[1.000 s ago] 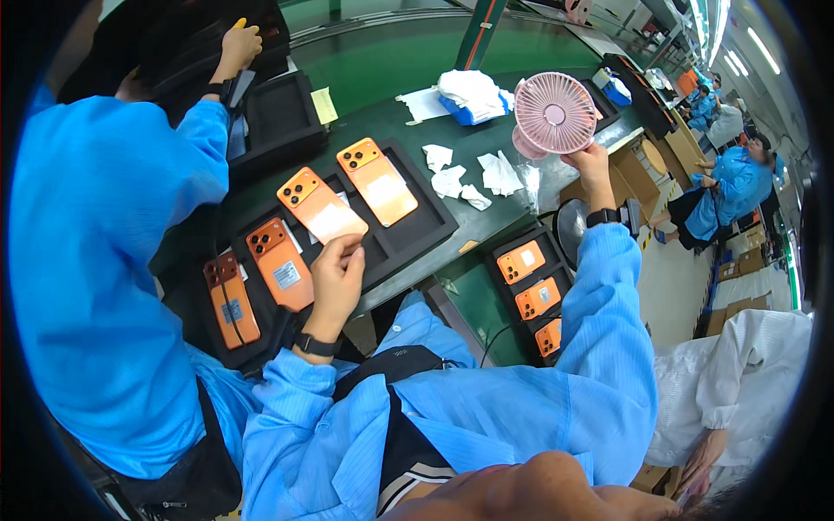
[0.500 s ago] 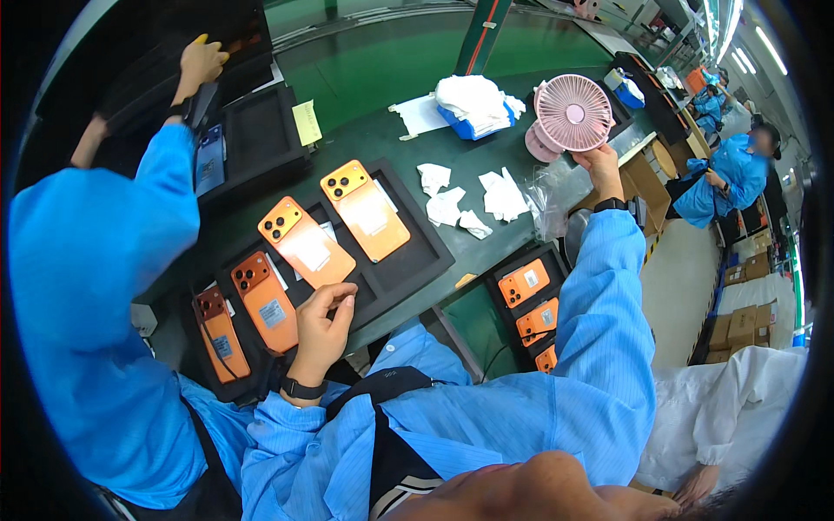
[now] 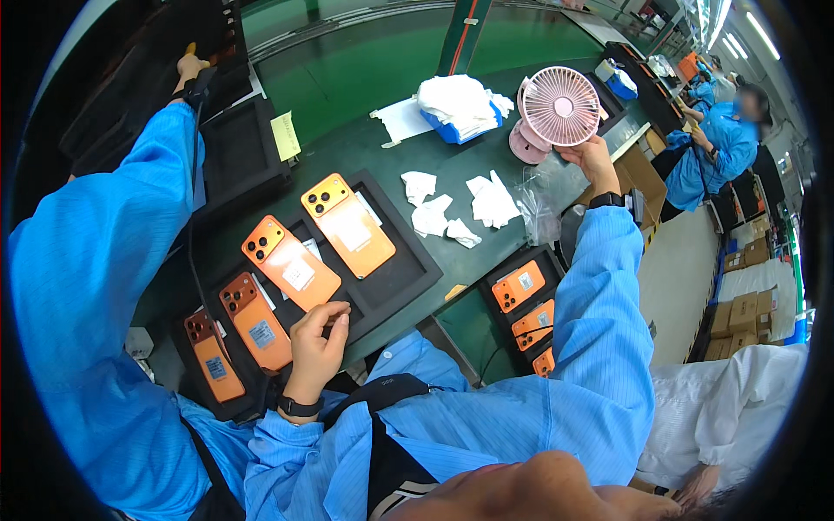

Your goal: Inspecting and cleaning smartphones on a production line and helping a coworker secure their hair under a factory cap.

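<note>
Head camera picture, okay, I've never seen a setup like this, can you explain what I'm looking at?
There's no machine here: these are a person's own bare hands. A wide fisheye camera on that person's head looks down, so straight edges bend and the wearer's blue sleeves come up from below. On the dark green table, orange phones lie back side up in black trays. Crumpled white tissues lie to their right, with a blue pack of white sheets farther back. The right hand grips the lower rim of a pink fan. The left hand is at the lower end of one phone; whether it touches is hard to tell. The large sleeve at far left is a co-worker's.
</note>
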A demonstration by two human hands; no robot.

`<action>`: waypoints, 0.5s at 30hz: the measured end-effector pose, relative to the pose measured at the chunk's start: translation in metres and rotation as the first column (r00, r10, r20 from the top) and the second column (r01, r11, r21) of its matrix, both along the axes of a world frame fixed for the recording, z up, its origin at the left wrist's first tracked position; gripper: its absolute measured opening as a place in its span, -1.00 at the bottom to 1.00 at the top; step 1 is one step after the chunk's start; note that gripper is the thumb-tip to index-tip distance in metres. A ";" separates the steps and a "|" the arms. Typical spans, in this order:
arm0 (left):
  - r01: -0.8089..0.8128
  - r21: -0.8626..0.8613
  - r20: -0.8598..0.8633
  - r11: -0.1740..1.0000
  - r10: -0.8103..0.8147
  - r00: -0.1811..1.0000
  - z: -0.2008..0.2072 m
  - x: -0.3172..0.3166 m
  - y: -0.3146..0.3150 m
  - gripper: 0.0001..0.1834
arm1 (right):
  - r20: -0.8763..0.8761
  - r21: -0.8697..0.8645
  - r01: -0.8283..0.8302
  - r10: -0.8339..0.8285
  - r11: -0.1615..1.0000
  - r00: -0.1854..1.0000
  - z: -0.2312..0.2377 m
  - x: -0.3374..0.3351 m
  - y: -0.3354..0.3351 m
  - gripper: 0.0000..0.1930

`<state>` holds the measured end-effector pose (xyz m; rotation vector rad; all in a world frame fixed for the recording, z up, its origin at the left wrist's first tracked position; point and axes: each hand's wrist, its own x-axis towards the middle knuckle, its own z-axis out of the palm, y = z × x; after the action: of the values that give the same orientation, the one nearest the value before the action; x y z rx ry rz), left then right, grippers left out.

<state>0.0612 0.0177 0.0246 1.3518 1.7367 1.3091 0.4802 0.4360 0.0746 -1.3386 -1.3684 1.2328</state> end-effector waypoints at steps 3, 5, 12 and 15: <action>-0.003 0.006 -0.001 1.000 0.003 1.000 0.000 0.000 -0.002 -0.81 | -0.007 -0.008 0.010 -0.010 1.000 1.000 0.005 -0.005 -0.011 -0.72; 0.000 0.013 -0.005 1.000 0.000 1.000 -0.001 -0.001 0.000 -0.82 | -0.012 -0.015 0.025 -0.025 1.000 1.000 0.007 -0.002 -0.014 -0.72; 0.001 0.024 -0.012 1.000 -0.001 1.000 0.000 0.000 -0.001 -0.82 | -0.087 -0.097 0.024 -0.033 0.995 0.996 -0.005 0.005 -0.012 -0.71; 0.003 0.058 -0.036 0.998 -0.001 0.999 -0.004 0.000 0.000 -0.84 | -0.117 -0.121 0.031 -0.045 0.992 0.992 -0.012 0.012 -0.009 -0.70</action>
<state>0.0608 0.0172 0.0205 1.4167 1.7330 1.3516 0.4923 0.4270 0.0623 -1.3431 -1.1971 1.3642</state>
